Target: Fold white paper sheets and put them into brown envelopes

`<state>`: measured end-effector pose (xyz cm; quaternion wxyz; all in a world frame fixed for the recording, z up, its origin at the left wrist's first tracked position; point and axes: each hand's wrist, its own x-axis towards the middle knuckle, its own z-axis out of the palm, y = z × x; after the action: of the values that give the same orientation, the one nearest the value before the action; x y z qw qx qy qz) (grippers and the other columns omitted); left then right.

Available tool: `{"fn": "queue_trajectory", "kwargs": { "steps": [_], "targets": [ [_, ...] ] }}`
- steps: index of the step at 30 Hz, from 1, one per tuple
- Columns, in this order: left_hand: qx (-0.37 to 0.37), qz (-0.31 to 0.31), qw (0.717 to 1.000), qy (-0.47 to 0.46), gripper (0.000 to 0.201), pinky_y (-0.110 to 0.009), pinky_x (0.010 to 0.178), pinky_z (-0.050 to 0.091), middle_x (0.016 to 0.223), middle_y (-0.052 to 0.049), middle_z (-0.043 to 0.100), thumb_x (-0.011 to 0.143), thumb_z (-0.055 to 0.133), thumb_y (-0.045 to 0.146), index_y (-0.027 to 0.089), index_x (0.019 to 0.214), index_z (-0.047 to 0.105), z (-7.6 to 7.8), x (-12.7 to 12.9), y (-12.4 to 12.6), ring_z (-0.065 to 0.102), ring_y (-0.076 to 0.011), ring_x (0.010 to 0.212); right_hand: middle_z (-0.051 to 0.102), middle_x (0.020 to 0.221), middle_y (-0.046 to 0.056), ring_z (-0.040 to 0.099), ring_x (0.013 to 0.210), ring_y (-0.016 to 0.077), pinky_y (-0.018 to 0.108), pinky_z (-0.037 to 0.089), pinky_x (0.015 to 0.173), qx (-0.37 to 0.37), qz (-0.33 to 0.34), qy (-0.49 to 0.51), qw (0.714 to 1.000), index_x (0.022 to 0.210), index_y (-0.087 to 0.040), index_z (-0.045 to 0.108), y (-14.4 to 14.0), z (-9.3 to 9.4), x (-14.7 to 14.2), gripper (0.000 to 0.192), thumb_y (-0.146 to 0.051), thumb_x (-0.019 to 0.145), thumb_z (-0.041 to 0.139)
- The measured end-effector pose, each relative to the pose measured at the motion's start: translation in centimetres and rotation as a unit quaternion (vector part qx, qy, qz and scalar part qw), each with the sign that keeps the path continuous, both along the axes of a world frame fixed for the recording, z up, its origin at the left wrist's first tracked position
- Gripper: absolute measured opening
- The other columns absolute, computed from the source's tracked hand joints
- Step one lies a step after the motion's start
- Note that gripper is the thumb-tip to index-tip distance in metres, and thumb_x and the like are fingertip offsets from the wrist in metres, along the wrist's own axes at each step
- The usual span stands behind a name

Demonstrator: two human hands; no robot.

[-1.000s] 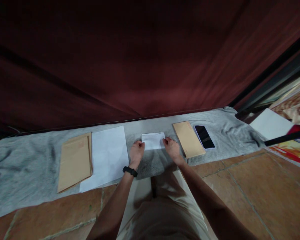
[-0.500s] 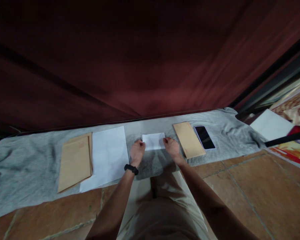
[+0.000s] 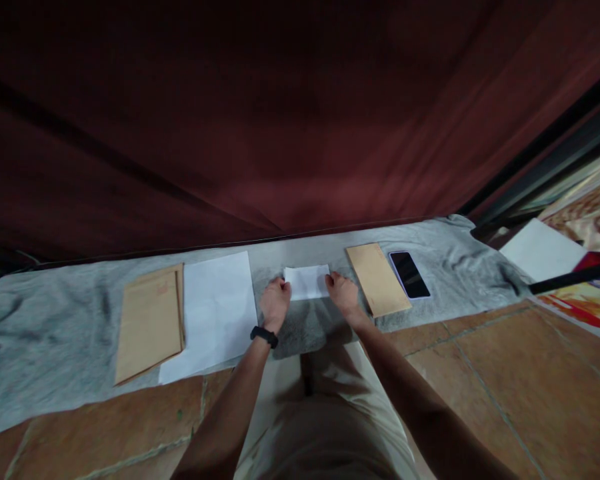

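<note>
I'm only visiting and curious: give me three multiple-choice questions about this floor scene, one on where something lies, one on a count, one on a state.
1. Where does the phone lie?
A. right beside the single brown envelope
B. on the large white sheet
C. on the bare tiles

2. How many hands touch the small folded white paper?
A. none
B. one
C. two

3. What state is the phone's screen in?
A. lit
B. dark
C. covered by paper

Answers:
1 A, it sits on the grey cloth just right of that envelope.
2 C, the left hand pinches its left edge and the right hand its right edge.
3 B, the screen faces up and shows black.
</note>
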<state>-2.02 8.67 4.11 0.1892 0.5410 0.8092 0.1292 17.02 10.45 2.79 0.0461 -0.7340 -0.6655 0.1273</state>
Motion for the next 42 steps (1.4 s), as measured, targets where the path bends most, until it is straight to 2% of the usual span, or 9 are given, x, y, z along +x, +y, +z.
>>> {"fn": "queue_trajectory", "kwargs": {
  "steps": [10, 15, 22, 27, 31, 34, 37, 40, 42],
  "targets": [
    [-0.013, 0.002, 1.000, 0.028, 0.029, -0.033, 0.075, 0.051, 0.100, -0.014, 0.077, 0.097, 0.048, 0.033, 0.020, 0.105, 0.073, 0.9, 0.7, -0.4, 0.073, -0.0276, 0.090, 0.076, 0.098, 0.022, 0.076, 0.090, 0.0277, 0.035, 0.053, 0.082, 0.018, 0.015, -0.013, 1.000, 0.117, -0.010, 0.068, -0.2, 0.1, -0.4, 0.042, -0.037, 0.107, 0.038],
    [-0.017, 0.001, 0.999, 0.036, 0.029, -0.032, 0.076, 0.051, 0.101, -0.014, 0.077, 0.097, 0.049, 0.034, 0.019, 0.107, 0.073, 1.0, 0.8, -0.4, 0.073, -0.0265, 0.092, 0.077, 0.099, 0.020, 0.076, 0.090, 0.0270, 0.036, 0.053, 0.083, 0.021, 0.015, -0.028, 0.999, 0.118, -0.013, 0.067, -0.3, 0.0, -0.5, 0.041, -0.037, 0.108, 0.036],
    [-0.024, 0.010, 0.997, 0.066, 0.032, -0.033, 0.078, 0.052, 0.102, -0.013, 0.077, 0.100, 0.044, 0.033, 0.020, 0.111, 0.070, 1.2, 1.4, -0.7, 0.073, -0.0264, 0.094, 0.077, 0.096, 0.020, 0.076, 0.088, 0.0268, 0.034, 0.053, 0.077, 0.036, 0.018, -0.041, 0.998, 0.113, -0.012, 0.067, -0.2, -0.2, -0.6, 0.040, -0.037, 0.107, 0.037],
    [-0.006, 0.010, 0.998, 0.069, 0.029, -0.033, 0.077, 0.051, 0.100, -0.012, 0.076, 0.100, 0.045, 0.034, 0.020, 0.116, 0.066, 0.8, 1.4, -0.8, 0.073, -0.0261, 0.091, 0.077, 0.093, 0.020, 0.076, 0.085, 0.0279, 0.034, 0.053, 0.074, 0.045, 0.016, -0.034, 0.998, 0.112, -0.011, 0.066, -0.2, -0.4, -0.6, 0.040, -0.038, 0.107, 0.037],
    [0.045, 0.011, 0.997, 0.068, 0.029, -0.035, 0.079, 0.053, 0.105, -0.012, 0.073, 0.101, 0.047, 0.034, 0.020, 0.122, 0.060, -0.3, 1.2, -1.0, 0.071, -0.0252, 0.090, 0.076, 0.093, 0.020, 0.076, 0.086, 0.0273, 0.034, 0.052, 0.074, 0.047, 0.014, -0.036, 0.998, 0.114, -0.011, 0.065, -0.3, -0.7, -0.6, 0.040, -0.039, 0.107, 0.037],
    [0.132, -0.044, 0.987, 0.084, 0.032, -0.040, 0.092, 0.052, 0.118, -0.015, 0.068, 0.102, 0.043, 0.032, 0.016, 0.124, 0.060, -1.6, 1.4, -1.6, 0.067, -0.0271, 0.106, 0.076, 0.094, 0.020, 0.076, 0.086, 0.0269, 0.033, 0.052, 0.074, 0.051, 0.012, -0.037, 0.998, 0.114, -0.011, 0.065, -0.3, -0.8, -0.7, 0.040, -0.039, 0.107, 0.038],
    [0.205, -0.158, 0.962, 0.086, 0.038, -0.045, 0.109, 0.045, 0.139, -0.016, 0.059, 0.102, 0.039, 0.029, 0.015, 0.132, 0.057, -3.1, 2.1, -2.7, 0.055, -0.0282, 0.129, 0.076, 0.093, 0.020, 0.075, 0.085, 0.0270, 0.033, 0.051, 0.074, 0.056, 0.010, -0.034, 0.998, 0.113, -0.011, 0.066, -0.3, -1.0, -0.7, 0.039, -0.038, 0.107, 0.038],
    [0.207, -0.244, 0.943, 0.092, 0.045, -0.048, 0.120, 0.035, 0.158, -0.013, 0.044, 0.103, 0.037, 0.030, 0.017, 0.145, 0.050, -4.3, 2.9, -3.8, 0.037, -0.0278, 0.148, 0.076, 0.093, 0.020, 0.075, 0.085, 0.0280, 0.034, 0.051, 0.074, 0.059, 0.012, -0.031, 0.998, 0.112, -0.012, 0.066, -0.4, -1.1, -0.7, 0.038, -0.037, 0.107, 0.039],
    [0.187, -0.260, 0.941, 0.106, 0.049, -0.050, 0.123, 0.030, 0.164, -0.012, 0.036, 0.104, 0.037, 0.033, 0.018, 0.150, 0.045, -4.8, 3.2, -4.3, 0.029, -0.0285, 0.153, 0.076, 0.093, 0.020, 0.075, 0.085, 0.0283, 0.034, 0.051, 0.074, 0.061, 0.011, -0.029, 0.998, 0.112, -0.012, 0.066, -0.4, -1.1, -0.7, 0.037, -0.037, 0.106, 0.039]
  ]
}}
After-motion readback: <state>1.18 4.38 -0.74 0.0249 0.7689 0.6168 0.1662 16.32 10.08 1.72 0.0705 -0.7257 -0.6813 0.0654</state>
